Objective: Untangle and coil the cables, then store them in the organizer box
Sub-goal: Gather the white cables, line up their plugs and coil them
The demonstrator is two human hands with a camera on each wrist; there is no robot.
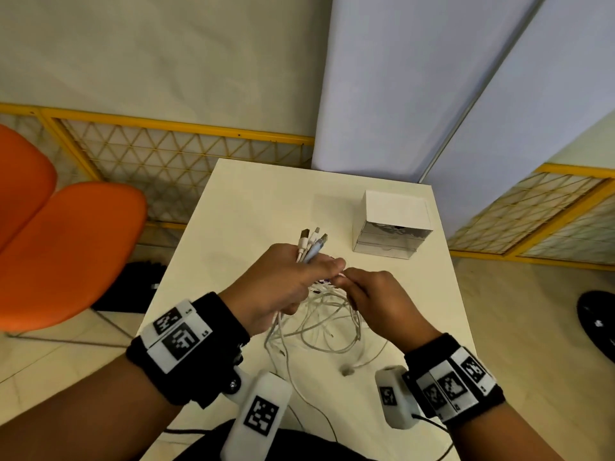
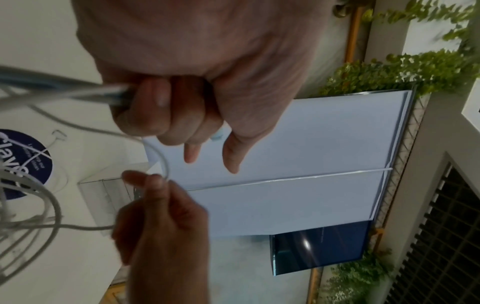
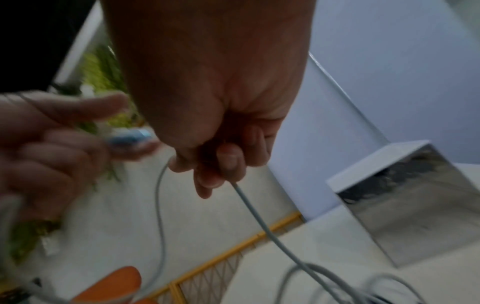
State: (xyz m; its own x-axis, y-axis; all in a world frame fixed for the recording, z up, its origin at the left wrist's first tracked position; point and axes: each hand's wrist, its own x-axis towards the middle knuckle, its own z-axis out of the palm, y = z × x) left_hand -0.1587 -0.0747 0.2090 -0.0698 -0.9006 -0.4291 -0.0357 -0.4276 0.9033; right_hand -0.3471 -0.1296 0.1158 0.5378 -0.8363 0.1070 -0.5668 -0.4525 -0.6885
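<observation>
My left hand [image 1: 293,281] grips a bundle of white and pale blue cables just behind their USB plugs [image 1: 311,242], which stick up past the knuckles. In the left wrist view the fingers [image 2: 166,115] are curled tight round the bundle. Close to the right, my right hand [image 1: 372,294] pinches a single thin white cable [image 3: 249,205] between thumb and fingers. Below both hands the tangled cables [image 1: 316,331] hang in loose loops onto the white table [image 1: 249,211]. The organizer box [image 1: 394,224], white-topped with clear drawers, stands at the table's far right.
An orange chair [image 1: 66,251] stands left of the table. A yellow mesh fence [image 1: 166,154] and pale blue partition panels [image 1: 416,94] close off the back. A round dark sticker [image 2: 28,162] lies on the table under the cables.
</observation>
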